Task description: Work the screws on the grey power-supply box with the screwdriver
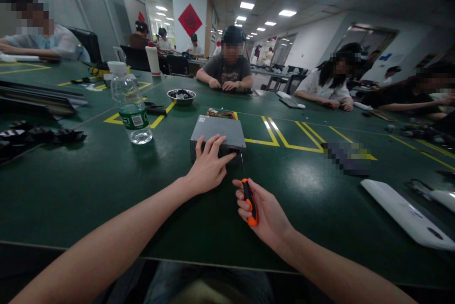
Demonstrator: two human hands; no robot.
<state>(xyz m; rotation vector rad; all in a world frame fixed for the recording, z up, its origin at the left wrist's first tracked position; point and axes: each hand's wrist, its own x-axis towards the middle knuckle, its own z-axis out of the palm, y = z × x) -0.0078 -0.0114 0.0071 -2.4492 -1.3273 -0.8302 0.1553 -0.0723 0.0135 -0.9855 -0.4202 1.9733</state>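
Observation:
A grey metal box (pixel 218 129) with coloured wires at its back lies on the green table (pixel 106 181) in front of me. My left hand (pixel 208 164) rests on the box's near edge, fingers spread flat over its top and front. My right hand (pixel 261 211) is closed round the orange and black handle of a screwdriver (pixel 249 197). Its thin shaft points up toward the box's near right corner.
A clear water bottle (pixel 131 102) stands to the left of the box, a small metal bowl (pixel 181 96) behind it. White plastic covers (pixel 405 213) lie at the right. Black parts (pixel 39 134) lie at the left. Several other people sit round the table's far side.

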